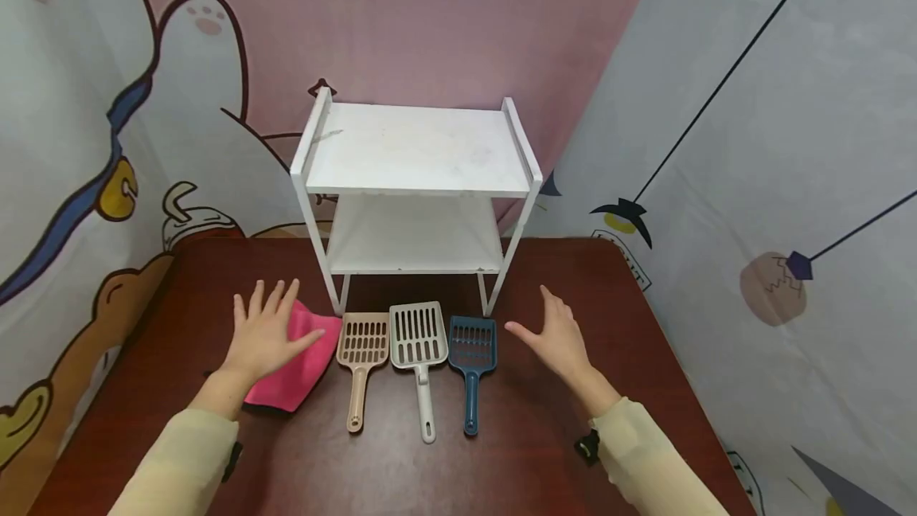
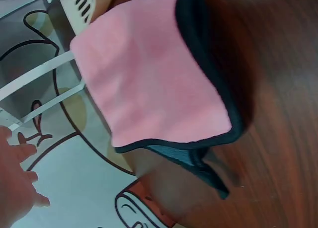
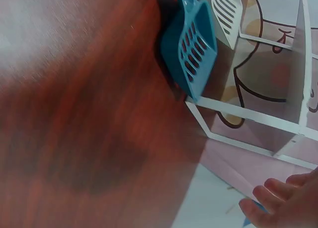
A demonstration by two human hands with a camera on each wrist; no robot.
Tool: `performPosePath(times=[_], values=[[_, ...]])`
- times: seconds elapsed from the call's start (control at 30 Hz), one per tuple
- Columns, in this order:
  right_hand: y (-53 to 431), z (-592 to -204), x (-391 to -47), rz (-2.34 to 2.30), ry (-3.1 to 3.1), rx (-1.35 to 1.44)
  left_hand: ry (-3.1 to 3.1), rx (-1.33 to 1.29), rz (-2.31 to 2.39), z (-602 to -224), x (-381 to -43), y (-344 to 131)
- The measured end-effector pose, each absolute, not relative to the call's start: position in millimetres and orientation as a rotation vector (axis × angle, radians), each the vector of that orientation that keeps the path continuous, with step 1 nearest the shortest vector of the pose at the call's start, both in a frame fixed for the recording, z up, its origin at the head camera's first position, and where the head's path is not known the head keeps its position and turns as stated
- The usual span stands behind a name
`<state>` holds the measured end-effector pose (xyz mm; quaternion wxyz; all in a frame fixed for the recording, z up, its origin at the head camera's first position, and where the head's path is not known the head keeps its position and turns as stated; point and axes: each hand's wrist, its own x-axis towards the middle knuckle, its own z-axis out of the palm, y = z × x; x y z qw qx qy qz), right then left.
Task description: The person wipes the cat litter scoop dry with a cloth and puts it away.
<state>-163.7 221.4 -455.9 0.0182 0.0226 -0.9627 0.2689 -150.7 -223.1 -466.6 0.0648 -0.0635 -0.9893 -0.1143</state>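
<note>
My left hand (image 1: 263,338), fingers spread, is held over a folded pink cloth (image 1: 310,358) with a dark edge. The cloth (image 2: 149,74) fills the middle of the left wrist view. Three slotted litter scoops lie in a row, handles toward me: a tan scoop (image 1: 360,365), a white scoop (image 1: 420,365) and a blue scoop (image 1: 472,377). To the right of the blue scoop, my right hand (image 1: 559,338) is raised with thumb and fingers apart, holding nothing. Between the two hands lie all three scoops.
A white two-tier shelf (image 1: 423,150) stands behind the scoops, its front legs close to their heads. Everything sits on a dark reddish-brown table (image 1: 516,452). A cartoon-printed wall (image 1: 466,22) rises behind it and at both sides.
</note>
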Motion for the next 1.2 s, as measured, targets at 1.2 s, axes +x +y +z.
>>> performPosePath(times=[1.2], values=[[196.6, -527.6, -120.1, 2.250, -2.873, -0.353, -3.065, -0.172, -0.644, -537.2, -138.6, -224.9]])
